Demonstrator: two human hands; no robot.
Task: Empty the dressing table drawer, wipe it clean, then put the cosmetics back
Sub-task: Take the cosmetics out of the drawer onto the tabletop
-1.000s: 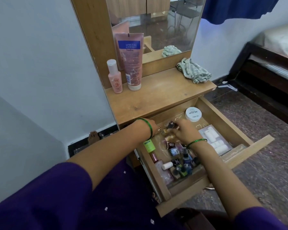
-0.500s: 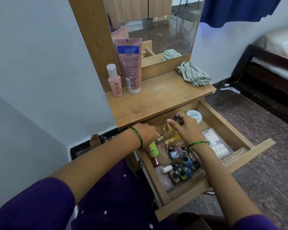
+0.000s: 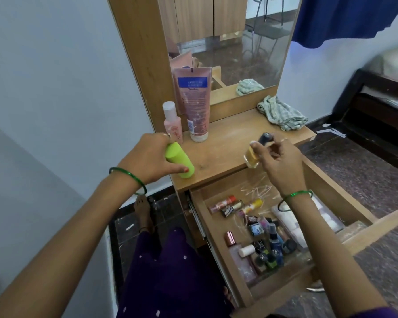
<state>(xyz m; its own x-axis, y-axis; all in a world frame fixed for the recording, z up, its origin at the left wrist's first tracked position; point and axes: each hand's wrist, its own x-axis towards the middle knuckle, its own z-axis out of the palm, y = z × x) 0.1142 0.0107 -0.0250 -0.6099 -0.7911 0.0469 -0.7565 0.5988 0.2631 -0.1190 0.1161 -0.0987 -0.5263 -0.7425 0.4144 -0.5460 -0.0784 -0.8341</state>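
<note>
Her left hand holds a green tube low over the table top; her right hand pinches a yellow bottle. Set both down gently, away from the edge. The drawer is mostly full.

Pink tube reads "Vaseline" under its blue label panel. Other print is too blurred to read.

Lime-green tube, pink bottle, green-striped cloth.
</note>
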